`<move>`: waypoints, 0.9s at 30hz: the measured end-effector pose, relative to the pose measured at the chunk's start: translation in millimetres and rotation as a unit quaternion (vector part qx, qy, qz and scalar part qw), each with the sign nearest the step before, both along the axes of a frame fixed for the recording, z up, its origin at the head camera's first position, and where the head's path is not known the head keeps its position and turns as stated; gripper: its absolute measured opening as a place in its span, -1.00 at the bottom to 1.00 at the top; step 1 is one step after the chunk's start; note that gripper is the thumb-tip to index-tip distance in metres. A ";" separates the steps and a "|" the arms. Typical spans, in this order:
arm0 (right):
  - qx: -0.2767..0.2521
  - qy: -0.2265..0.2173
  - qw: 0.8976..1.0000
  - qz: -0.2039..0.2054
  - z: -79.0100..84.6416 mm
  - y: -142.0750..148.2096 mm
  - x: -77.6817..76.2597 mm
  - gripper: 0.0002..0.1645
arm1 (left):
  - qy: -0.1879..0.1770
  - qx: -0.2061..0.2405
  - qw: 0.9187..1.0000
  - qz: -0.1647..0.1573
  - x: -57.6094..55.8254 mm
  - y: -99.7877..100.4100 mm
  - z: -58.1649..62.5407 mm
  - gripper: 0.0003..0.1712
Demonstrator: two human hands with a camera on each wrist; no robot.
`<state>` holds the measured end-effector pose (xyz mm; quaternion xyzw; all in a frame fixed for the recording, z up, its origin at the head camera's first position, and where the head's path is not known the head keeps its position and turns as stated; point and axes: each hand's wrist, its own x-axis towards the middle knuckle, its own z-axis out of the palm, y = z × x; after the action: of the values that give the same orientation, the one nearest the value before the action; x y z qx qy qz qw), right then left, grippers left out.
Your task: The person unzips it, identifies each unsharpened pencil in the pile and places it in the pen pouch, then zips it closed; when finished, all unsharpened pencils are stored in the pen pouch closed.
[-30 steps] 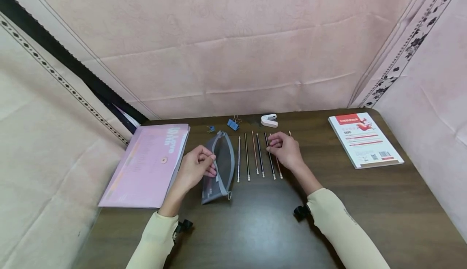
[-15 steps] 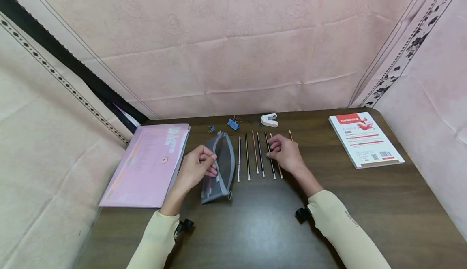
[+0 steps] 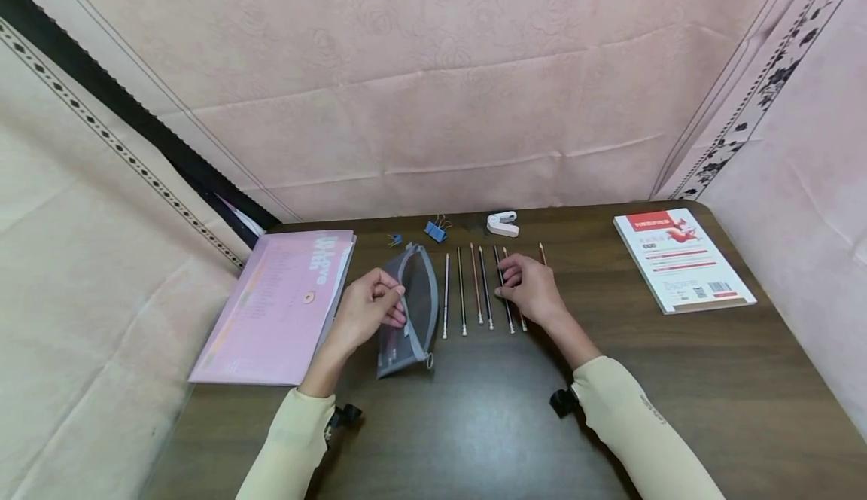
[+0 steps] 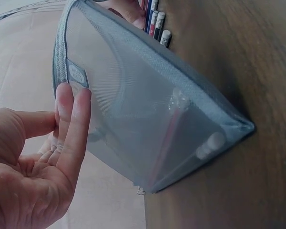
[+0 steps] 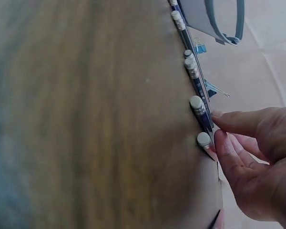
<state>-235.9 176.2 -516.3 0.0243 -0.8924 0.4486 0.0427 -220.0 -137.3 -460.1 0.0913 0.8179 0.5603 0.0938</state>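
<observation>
A grey mesh pencil pouch stands with its mouth apart, left of the pencils. My left hand pinches its rim between thumb and fingers. Through the mesh in the left wrist view, a reddish pencil and another white eraser end show inside. Several pencils lie side by side on the table, eraser ends toward me. Over the right part of the row, my right hand has thumb and fingertips at a dark pencil, seemingly pinching it. A reddish pencil lies beside it, partly under the fingers.
A pink folder lies left of the pouch. Behind stand blue binder clips and a white stapler-like object. At the far right lies a white and red book. One more pencil tip shows behind the right hand.
</observation>
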 end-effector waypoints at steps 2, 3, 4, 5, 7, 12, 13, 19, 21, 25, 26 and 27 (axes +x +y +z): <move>0.012 0.010 1.000 0.003 0.0 -0.9 0.0 -0.47 | 0.000 0.002 1.000 0.000 -0.7 0.3 0.6 -0.85; 0.016 0.013 1.000 0.005 0.3 -1.6 0.1 -0.47 | 0.000 0.000 1.000 -0.002 -0.9 0.3 1.0 -0.84; 0.021 0.017 1.000 0.006 0.8 -2.3 0.3 -0.47 | 0.000 0.000 1.000 -0.003 -0.9 0.5 1.4 -0.83; 0.026 0.019 0.999 0.006 1.6 -2.5 0.8 -0.47 | -0.001 0.000 1.000 -0.004 -0.8 0.7 1.9 -0.82; 0.034 0.025 0.999 0.006 3.0 -3.1 2.1 -0.48 | -0.001 0.000 1.000 -0.007 -0.5 1.2 3.0 -0.80; 0.046 0.038 0.998 0.001 4.7 -4.5 3.2 -0.49 | -0.001 0.000 1.000 -0.007 0.0 2.5 3.4 -0.82; 0.049 0.041 0.998 0.000 5.1 -5.1 3.0 -0.48 | 0.000 0.001 1.000 -0.007 0.0 2.5 3.5 -0.82; 0.079 0.033 0.996 -0.013 5.8 -9.3 1.2 -0.46 | -0.001 0.005 1.000 -0.007 -0.2 1.9 4.2 -0.81; 0.085 0.033 0.996 -0.012 5.6 -11.0 0.9 -0.45 | -0.004 0.005 1.000 -0.006 0.0 1.6 5.1 -0.80; 0.083 0.030 0.996 -0.006 6.4 -14.5 0.7 -0.43 | -0.013 0.001 1.000 -0.004 2.4 2.0 10.6 -0.78; 0.084 0.029 0.996 -0.006 6.9 -15.3 1.0 -0.43 | -0.015 0.000 1.000 -0.004 3.8 2.5 13.5 -0.77; 0.086 0.027 0.996 -0.008 7.2 -16.1 1.1 -0.43 | -0.017 -0.003 1.000 -0.005 5.5 3.1 16.7 -0.76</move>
<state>-234.8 160.2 -509.0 0.0333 -0.9262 0.3694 0.0681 -214.5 -134.2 -443.4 0.0856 0.8172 0.5592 0.1106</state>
